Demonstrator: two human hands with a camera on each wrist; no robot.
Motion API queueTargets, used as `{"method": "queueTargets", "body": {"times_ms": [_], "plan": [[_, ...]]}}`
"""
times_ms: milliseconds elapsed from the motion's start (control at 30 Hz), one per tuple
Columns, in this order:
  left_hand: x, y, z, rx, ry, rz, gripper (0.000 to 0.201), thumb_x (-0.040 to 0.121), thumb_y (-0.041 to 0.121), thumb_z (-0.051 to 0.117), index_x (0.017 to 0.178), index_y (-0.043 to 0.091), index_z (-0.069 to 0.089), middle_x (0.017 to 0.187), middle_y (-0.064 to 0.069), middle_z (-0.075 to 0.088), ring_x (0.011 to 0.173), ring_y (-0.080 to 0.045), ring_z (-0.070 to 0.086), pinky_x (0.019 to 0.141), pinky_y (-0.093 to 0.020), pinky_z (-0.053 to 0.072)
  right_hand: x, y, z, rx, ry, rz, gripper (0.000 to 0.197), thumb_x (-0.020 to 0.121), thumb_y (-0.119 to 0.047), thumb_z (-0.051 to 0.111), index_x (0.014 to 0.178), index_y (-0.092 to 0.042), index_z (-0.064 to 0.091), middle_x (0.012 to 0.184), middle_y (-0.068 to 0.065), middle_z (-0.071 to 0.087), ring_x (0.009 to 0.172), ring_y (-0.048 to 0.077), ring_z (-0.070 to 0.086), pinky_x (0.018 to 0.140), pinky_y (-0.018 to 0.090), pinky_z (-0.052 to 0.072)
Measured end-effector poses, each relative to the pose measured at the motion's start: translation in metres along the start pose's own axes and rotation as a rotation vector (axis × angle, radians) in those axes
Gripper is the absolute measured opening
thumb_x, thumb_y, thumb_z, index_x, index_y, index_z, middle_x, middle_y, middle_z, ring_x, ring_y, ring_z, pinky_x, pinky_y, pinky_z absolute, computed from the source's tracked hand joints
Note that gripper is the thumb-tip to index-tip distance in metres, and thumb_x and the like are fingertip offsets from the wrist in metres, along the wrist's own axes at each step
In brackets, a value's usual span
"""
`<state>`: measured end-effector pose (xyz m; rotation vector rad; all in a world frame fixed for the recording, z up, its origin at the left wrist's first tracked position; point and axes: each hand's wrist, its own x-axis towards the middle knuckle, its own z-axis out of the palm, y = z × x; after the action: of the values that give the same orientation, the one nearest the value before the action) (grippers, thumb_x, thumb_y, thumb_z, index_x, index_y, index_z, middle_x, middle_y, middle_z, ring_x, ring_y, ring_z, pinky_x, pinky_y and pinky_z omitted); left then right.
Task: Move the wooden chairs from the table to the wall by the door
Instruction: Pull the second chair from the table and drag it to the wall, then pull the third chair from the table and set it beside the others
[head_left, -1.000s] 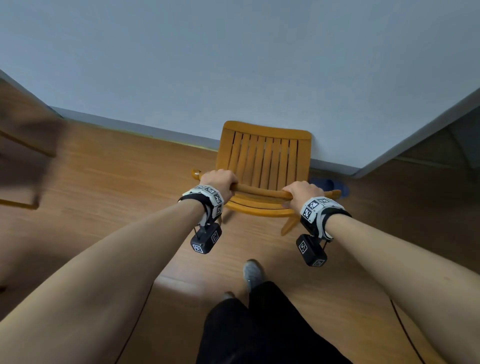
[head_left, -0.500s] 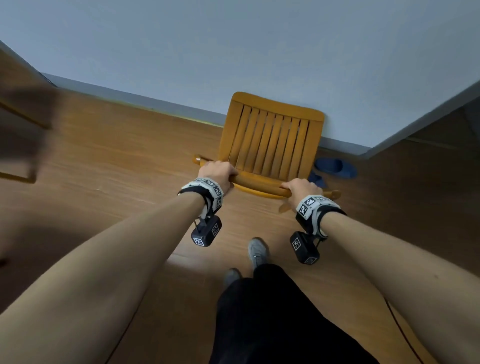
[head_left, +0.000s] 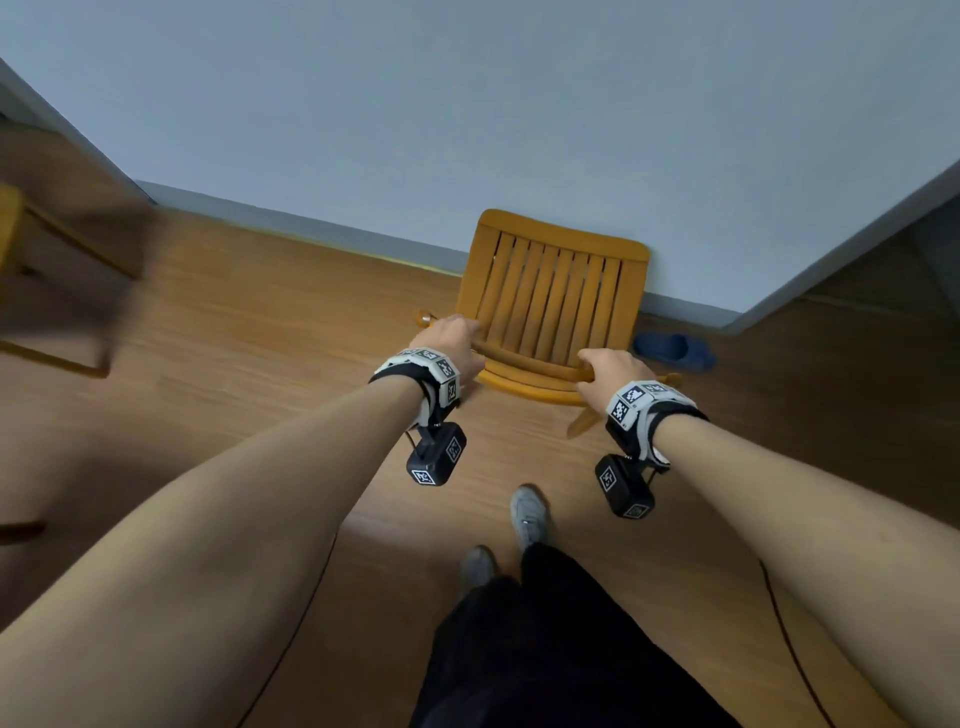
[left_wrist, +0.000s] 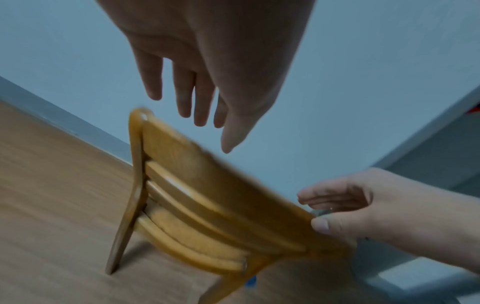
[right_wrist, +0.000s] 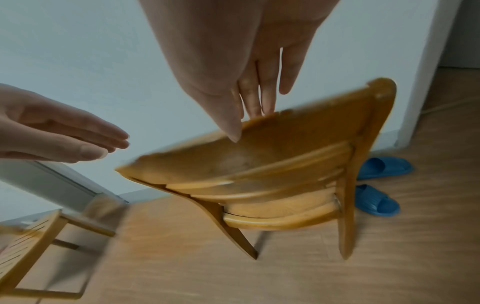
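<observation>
A wooden chair (head_left: 556, 291) with a slatted seat stands on the floor, its seat front against the pale wall (head_left: 467, 104). I stand behind its curved back rail (right_wrist: 285, 148). My left hand (head_left: 447, 338) hovers just above the rail's left end; in the left wrist view its fingers (left_wrist: 200, 107) are straight and clear of the wood. My right hand (right_wrist: 245, 125) loosely pinches the rail near its right end, thumb on the near face and fingers behind. The left wrist view also shows that right hand (left_wrist: 319, 211) with the rail's edge between thumb and curled fingers.
A second wooden chair (head_left: 52, 291) stands blurred at the far left, also visible low in the right wrist view (right_wrist: 26, 236). Blue slippers (head_left: 675, 351) lie right of the chair by the wall corner. My feet (head_left: 527, 514) are just behind the chair. A thin cable (head_left: 779, 623) runs along the floor.
The chair has moved forward until its seat meets the wall. My left hand has let go of the back rail and straightened; the right hand's grip has loosened.
</observation>
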<state>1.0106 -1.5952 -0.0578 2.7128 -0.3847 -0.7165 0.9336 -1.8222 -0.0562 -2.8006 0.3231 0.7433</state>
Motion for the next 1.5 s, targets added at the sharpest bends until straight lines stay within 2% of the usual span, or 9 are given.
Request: {"method": "queueTargets", "body": {"times_ms": [100,333,467,633,767,933,1067,1300,1500], "plan": [[-0.015,-0.004,-0.036,-0.046,0.063,-0.044,0.058,0.093,0.021,0.063,0.149,0.018,0.047,0.148,-0.003,0.052,0.124,-0.021,0.058,0.093,-0.031,0.049,0.004,-0.022,-0.032,-0.015,0.000,-0.073,0.054,0.098,-0.030,0.058,0.150,-0.023,0.047,0.144,0.009,0.056,0.123,0.031,0.058,0.095,0.039,0.052],[-0.053,-0.040,-0.104,-0.021,0.171,-0.242,0.056,0.094,0.031,0.064,0.146,0.019,0.050,0.145,-0.004,0.055,0.126,-0.024,0.057,0.097,-0.035,0.049,0.039,-0.100,-0.090,-0.119,-0.007,-0.296,0.049,0.097,-0.024,0.056,0.146,-0.023,0.053,0.137,0.008,0.061,0.114,0.029,0.063,0.084,0.033,0.052],[-0.080,-0.072,-0.130,-0.054,0.220,-0.428,0.055,0.093,0.033,0.062,0.146,0.020,0.051,0.142,-0.003,0.058,0.121,-0.025,0.060,0.096,-0.037,0.052,0.061,-0.148,-0.104,-0.215,-0.053,-0.436,0.054,0.095,-0.022,0.055,0.149,-0.026,0.048,0.144,0.005,0.057,0.115,0.029,0.063,0.084,0.033,0.053],[-0.122,-0.115,-0.146,-0.124,0.266,-0.629,0.055,0.093,0.035,0.062,0.145,0.021,0.051,0.141,-0.004,0.059,0.121,-0.026,0.060,0.095,-0.036,0.051,0.080,-0.220,-0.108,-0.312,-0.091,-0.608,0.055,0.094,-0.021,0.054,0.149,-0.026,0.047,0.148,0.004,0.053,0.119,0.029,0.062,0.093,0.039,0.055],[-0.160,-0.160,-0.152,-0.180,0.271,-0.768,0.056,0.091,0.036,0.065,0.144,0.024,0.052,0.138,-0.005,0.060,0.117,-0.027,0.061,0.095,-0.038,0.052,0.080,-0.293,-0.101,-0.404,-0.097,-0.736,0.053,0.096,-0.021,0.055,0.149,-0.024,0.048,0.140,0.004,0.060,0.109,0.026,0.065,0.082,0.033,0.056],[-0.202,-0.228,-0.166,-0.240,0.298,-0.914,0.057,0.088,0.035,0.067,0.143,0.024,0.054,0.135,-0.005,0.062,0.117,-0.028,0.061,0.098,-0.040,0.052,0.071,-0.389,-0.085,-0.448,-0.100,-0.863,0.053,0.095,-0.023,0.056,0.147,-0.026,0.050,0.140,0.003,0.060,0.111,0.027,0.065,0.079,0.032,0.051],[-0.221,-0.297,-0.180,-0.300,0.304,-0.977,0.060,0.086,0.035,0.066,0.143,0.024,0.053,0.135,-0.005,0.061,0.117,-0.029,0.062,0.098,-0.041,0.052,0.066,-0.468,-0.075,-0.461,-0.120,-0.943,0.055,0.094,-0.023,0.056,0.148,-0.026,0.049,0.142,0.002,0.059,0.111,0.026,0.065,0.080,0.031,0.054],[-0.229,-0.435,-0.234,-0.280,0.319,-0.963,0.058,0.089,0.032,0.064,0.145,0.024,0.052,0.134,-0.008,0.061,0.115,-0.030,0.062,0.091,-0.038,0.052,0.072,-0.614,-0.055,-0.506,-0.143,-0.944,0.056,0.094,-0.023,0.057,0.149,-0.024,0.048,0.141,0.003,0.059,0.106,0.024,0.067,0.082,0.034,0.057],[-0.251,-0.550,-0.299,-0.300,0.347,-0.956,0.054,0.090,0.031,0.064,0.142,0.020,0.054,0.132,-0.008,0.062,0.115,-0.030,0.062,0.094,-0.040,0.053,0.070,-0.756,-0.059,-0.486,-0.121,-0.984,0.053,0.094,-0.023,0.056,0.147,-0.025,0.052,0.140,0.003,0.061,0.110,0.025,0.066,0.088,0.036,0.056]]}}
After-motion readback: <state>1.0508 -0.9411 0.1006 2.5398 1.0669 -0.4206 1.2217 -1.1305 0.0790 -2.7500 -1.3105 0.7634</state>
